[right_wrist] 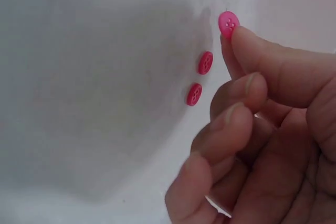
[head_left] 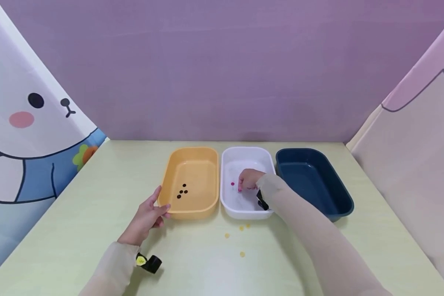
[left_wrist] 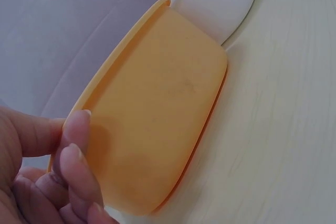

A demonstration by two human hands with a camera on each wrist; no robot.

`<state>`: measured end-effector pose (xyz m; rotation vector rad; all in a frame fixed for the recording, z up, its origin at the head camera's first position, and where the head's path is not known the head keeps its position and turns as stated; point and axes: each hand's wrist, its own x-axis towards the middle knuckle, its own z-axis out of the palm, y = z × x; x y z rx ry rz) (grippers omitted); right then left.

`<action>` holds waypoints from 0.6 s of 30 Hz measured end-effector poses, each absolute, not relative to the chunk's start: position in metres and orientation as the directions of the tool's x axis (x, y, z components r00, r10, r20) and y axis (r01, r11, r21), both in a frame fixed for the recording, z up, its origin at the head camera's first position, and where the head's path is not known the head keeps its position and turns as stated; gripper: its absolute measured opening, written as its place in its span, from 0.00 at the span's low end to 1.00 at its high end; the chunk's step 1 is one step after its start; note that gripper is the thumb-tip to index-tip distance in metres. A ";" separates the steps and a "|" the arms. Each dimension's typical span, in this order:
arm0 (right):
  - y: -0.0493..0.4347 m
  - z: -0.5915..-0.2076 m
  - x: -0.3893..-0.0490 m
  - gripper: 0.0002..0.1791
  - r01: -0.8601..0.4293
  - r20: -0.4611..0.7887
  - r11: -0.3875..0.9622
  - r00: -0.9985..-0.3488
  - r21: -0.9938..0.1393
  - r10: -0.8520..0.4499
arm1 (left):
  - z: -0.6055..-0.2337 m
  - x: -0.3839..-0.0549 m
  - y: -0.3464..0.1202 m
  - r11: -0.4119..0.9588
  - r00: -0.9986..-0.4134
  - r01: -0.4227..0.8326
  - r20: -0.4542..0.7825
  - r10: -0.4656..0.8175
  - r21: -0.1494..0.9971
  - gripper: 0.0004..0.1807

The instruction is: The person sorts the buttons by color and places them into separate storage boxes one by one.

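Note:
My right hand (head_left: 250, 179) reaches down into the white tray (head_left: 227, 207). Between its thumb and index finger it pinches a bright pink button (right_wrist: 229, 23). Beside those fingers, two darker pink buttons lie on the tray floor: the upper button (right_wrist: 206, 63) and the lower button (right_wrist: 194, 94). At the near left corner of the orange-yellow tray (head_left: 203, 201), my left hand (head_left: 145, 218) grips the rim. Its curled fingers (left_wrist: 79, 171) show against the outer wall. Several black buttons (head_left: 181, 191) sit inside that tray.
A dark blue tray (head_left: 314, 185) stands to the right of the white one. Several yellow buttons (head_left: 242, 254) are scattered on the pale table (head_left: 192, 263) in front of the white tray. A purple backdrop (head_left: 222, 74) rises behind the table.

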<state>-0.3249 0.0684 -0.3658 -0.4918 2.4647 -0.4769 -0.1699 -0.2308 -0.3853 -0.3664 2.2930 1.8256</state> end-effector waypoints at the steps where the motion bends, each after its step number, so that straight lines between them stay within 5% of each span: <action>1: 0.068 -0.366 -0.325 0.05 -0.235 -0.467 0.870 -0.767 -0.433 -0.440 | -0.386 -0.170 -0.231 0.213 -0.951 -0.308 -0.298 -0.077 0.927 0.41; 18: 0.069 -0.370 -0.331 0.07 -0.217 -0.488 0.901 -0.780 -0.377 -0.392 | -0.384 -0.170 -0.230 0.215 -0.949 -0.313 -0.300 -0.093 0.925 0.41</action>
